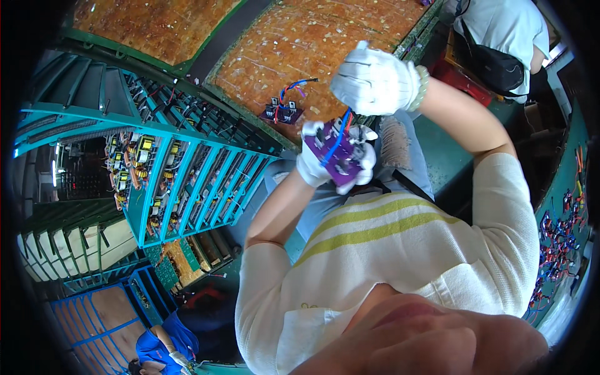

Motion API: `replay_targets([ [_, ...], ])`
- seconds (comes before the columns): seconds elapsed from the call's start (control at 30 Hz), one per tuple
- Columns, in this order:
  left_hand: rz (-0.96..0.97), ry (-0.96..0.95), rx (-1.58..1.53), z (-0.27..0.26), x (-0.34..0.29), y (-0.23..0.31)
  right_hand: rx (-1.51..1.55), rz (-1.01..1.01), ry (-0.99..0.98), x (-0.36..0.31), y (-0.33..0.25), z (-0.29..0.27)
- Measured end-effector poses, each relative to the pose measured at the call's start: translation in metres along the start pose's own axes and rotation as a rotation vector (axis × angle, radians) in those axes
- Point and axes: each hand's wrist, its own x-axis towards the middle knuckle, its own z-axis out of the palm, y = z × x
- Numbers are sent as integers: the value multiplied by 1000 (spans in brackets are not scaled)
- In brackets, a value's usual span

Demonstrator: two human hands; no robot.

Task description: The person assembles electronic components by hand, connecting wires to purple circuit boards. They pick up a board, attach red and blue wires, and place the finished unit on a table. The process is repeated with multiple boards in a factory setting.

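Observation:
My left hand (310, 166), in a white glove, grips a purple circuit board (342, 172) with dark parts on it, holding it tilted above my lap. Blue and red wires (341, 134) rise from this board toward my right hand (375, 80). That hand, also gloved in white, is closed around the upper part of the wires, and its fingertips are largely turned out of sight. On the worktable beyond my left hand lies a second purple board (282, 114), with blue and red wires curling up from it.
The worn brown worktable (294, 47) has a raised green edge. To my left stands a teal rack (165, 187) filled with circuit boards. A person in a light top (506, 37) sits at far right, and another in blue (165, 344) works at lower left. Many wired parts (562, 240) lie at right.

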Motion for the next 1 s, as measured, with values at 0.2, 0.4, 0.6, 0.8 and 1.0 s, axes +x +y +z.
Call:
replay_targets([
  [0.2,390,258,252,3,3,21,243,390,349,0,17,25],
  [0.4,586,724,897,5,-6,30,2063,1375,393,-32,-37,50],
  [0.6,650,778,902,3,9,20,1505,1260,493,-15,-60,50],
  [0.8,862,170,235,0,-7,23,1965,1014,1315,-22,-57,53],
  [1.0,658,586,1014,-11,-17,21,1543,1077,1230,-4,-62,29],
])
